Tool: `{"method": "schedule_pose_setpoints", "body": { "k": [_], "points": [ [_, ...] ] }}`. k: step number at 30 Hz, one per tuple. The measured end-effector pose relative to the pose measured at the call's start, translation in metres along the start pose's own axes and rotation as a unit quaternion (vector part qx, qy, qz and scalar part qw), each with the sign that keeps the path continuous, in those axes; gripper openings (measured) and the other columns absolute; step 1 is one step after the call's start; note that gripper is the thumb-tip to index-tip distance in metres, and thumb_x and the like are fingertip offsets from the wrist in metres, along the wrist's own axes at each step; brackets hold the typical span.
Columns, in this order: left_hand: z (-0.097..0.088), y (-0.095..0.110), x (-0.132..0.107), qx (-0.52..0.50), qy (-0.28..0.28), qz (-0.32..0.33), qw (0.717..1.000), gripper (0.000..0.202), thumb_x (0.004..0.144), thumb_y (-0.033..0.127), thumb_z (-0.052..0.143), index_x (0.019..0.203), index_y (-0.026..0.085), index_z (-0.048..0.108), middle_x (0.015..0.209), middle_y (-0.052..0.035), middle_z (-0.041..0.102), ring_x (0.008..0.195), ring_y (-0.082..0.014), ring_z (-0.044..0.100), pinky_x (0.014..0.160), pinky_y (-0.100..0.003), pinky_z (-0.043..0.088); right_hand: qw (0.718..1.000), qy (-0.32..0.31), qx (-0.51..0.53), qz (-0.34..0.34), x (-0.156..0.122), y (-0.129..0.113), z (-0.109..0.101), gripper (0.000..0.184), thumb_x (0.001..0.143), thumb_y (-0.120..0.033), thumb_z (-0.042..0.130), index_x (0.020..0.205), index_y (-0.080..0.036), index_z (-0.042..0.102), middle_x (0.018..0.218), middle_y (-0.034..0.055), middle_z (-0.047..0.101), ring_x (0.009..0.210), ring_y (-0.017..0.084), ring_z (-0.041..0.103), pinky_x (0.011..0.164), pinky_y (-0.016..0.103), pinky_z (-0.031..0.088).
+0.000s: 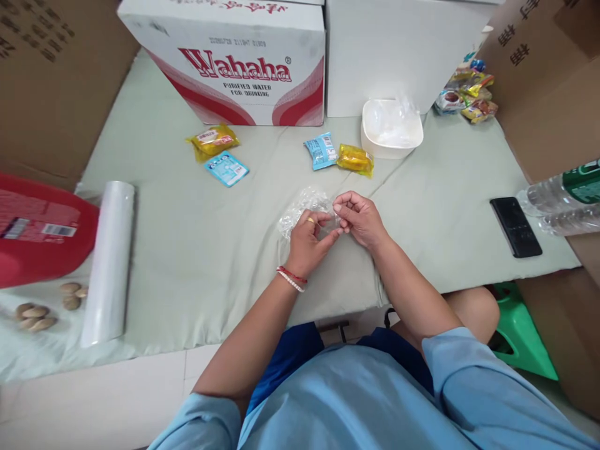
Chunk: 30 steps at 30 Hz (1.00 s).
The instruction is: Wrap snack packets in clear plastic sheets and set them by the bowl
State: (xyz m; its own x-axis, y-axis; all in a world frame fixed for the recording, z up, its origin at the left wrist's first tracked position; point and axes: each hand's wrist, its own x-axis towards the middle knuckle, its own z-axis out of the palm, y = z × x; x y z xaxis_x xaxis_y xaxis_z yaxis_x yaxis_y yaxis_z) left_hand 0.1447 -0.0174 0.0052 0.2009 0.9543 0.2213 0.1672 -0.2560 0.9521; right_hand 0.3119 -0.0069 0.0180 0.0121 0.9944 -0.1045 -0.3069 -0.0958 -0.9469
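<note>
Two blue-sleeved arms (255,331) converge over the counter's (187,250) near edge; the left hand (308,242) and right hand (363,220), each grip narrow, pinch one crumpled clear plastic piece (297,209) mid-counter. Toward the far edge lie two yellow packets (355,160) and two blue packets (227,168).

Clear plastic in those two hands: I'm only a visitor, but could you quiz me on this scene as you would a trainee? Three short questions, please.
1. What are the left hand and right hand handling?
A) a green stool
B) crinkled clear plastic
C) a water bottle

2. True or false: the black phone lies to the right of both hands.

3. Fill in: the large red word on the front of the red-and-white box is ____.

Key: 1. B; 2. True; 3. Wahaha.
</note>
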Motion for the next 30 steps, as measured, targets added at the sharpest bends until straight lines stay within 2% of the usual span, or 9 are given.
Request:
{"method": "schedule_pose_setpoints", "body": {
  "k": [3,8,11,14,17,20,23,27,30],
  "points": [
    [-0.001,0.002,-0.001,0.002,-0.005,-0.021,1.000,0.006,0.087,0.029,0.074,0.088,0.023,0.076,0.079,0.0003,0.061,0.064,-0.0137,0.047,0.065,-0.029,0.039,1.000,0.007,-0.005,-0.004,-0.001,0.001,0.001,0.048,0.067,-0.057,0.096,0.086,-0.022,0.069,0.068,-0.0074,0.056,0.048,0.005,0.041,0.041,0.020,0.033],
    [-0.002,-0.001,-0.001,-0.032,0.025,-0.098,0.994,0.011,0.089,0.031,0.070,0.087,0.021,0.071,0.082,-0.0004,0.064,0.066,-0.0130,0.050,0.065,-0.028,0.040,1.000,0.021,0.017,-0.006,0.000,-0.002,-0.003,0.048,0.076,-0.064,0.089,0.091,-0.022,0.072,0.079,-0.0035,0.062,0.053,0.005,0.043,0.043,0.019,0.033],
    [-0.001,-0.002,-0.001,-0.051,0.022,-0.112,0.992,0.017,0.089,0.036,0.071,0.091,0.020,0.067,0.084,-0.0001,0.062,0.069,-0.0127,0.050,0.066,-0.027,0.041,0.999,0.017,0.039,0.009,0.001,-0.006,-0.007,0.052,0.077,-0.068,0.086,0.097,-0.023,0.072,0.087,-0.0018,0.066,0.055,0.006,0.046,0.042,0.019,0.035],
    [0.000,-0.002,-0.001,-0.042,0.007,-0.107,0.993,0.035,0.079,0.040,0.083,0.100,0.021,0.061,0.086,0.0022,0.059,0.066,-0.0113,0.047,0.062,-0.027,0.041,0.997,-0.014,0.068,0.030,0.001,-0.008,-0.007,0.054,0.078,-0.069,0.085,0.101,-0.022,0.070,0.085,-0.0014,0.068,0.056,0.008,0.051,0.044,0.020,0.043],
    [0.001,-0.002,-0.001,-0.017,-0.005,-0.108,0.994,0.049,0.072,0.032,0.087,0.109,0.023,0.056,0.091,0.0033,0.058,0.063,-0.0099,0.045,0.059,-0.026,0.039,0.994,-0.051,0.086,0.035,-0.001,-0.007,-0.005,0.055,0.080,-0.069,0.084,0.104,-0.022,0.069,0.082,-0.0010,0.069,0.058,0.010,0.056,0.048,0.022,0.050],
    [0.001,-0.003,0.000,0.010,-0.030,-0.108,0.994,0.035,0.077,0.026,0.079,0.106,0.022,0.059,0.084,0.0040,0.057,0.063,-0.0105,0.046,0.061,-0.027,0.040,0.993,-0.073,0.084,0.032,-0.002,-0.005,-0.003,0.053,0.085,-0.069,0.080,0.107,-0.022,0.070,0.083,0.0003,0.073,0.057,0.009,0.054,0.047,0.021,0.046],
    [0.001,-0.005,0.001,0.021,-0.048,-0.102,0.993,0.024,0.081,0.032,0.077,0.098,0.022,0.064,0.076,0.0037,0.057,0.065,-0.0122,0.048,0.064,-0.027,0.040,0.993,-0.084,0.080,0.036,-0.003,-0.006,-0.004,0.052,0.089,-0.070,0.074,0.112,-0.023,0.069,0.090,0.0031,0.078,0.053,0.009,0.047,0.045,0.021,0.042],
    [0.003,-0.005,0.002,-0.004,-0.036,-0.097,0.995,0.017,0.085,0.037,0.071,0.090,0.021,0.068,0.072,0.0019,0.059,0.063,-0.0129,0.049,0.062,-0.028,0.040,0.994,-0.082,0.058,0.041,-0.005,-0.010,-0.006,0.056,0.091,-0.075,0.067,0.114,-0.023,0.069,0.099,0.0062,0.081,0.048,0.008,0.036,0.040,0.022,0.032],
    [0.003,-0.005,0.003,-0.041,-0.017,-0.114,0.993,0.016,0.087,0.036,0.066,0.085,0.020,0.068,0.069,0.0017,0.059,0.060,-0.0126,0.049,0.059,-0.027,0.038,0.998,-0.058,0.010,0.010,-0.005,-0.012,-0.007,0.052,0.086,-0.070,0.075,0.110,-0.024,0.069,0.106,0.0058,0.079,0.052,0.008,0.037,0.042,0.023,0.031]
  ]
}}
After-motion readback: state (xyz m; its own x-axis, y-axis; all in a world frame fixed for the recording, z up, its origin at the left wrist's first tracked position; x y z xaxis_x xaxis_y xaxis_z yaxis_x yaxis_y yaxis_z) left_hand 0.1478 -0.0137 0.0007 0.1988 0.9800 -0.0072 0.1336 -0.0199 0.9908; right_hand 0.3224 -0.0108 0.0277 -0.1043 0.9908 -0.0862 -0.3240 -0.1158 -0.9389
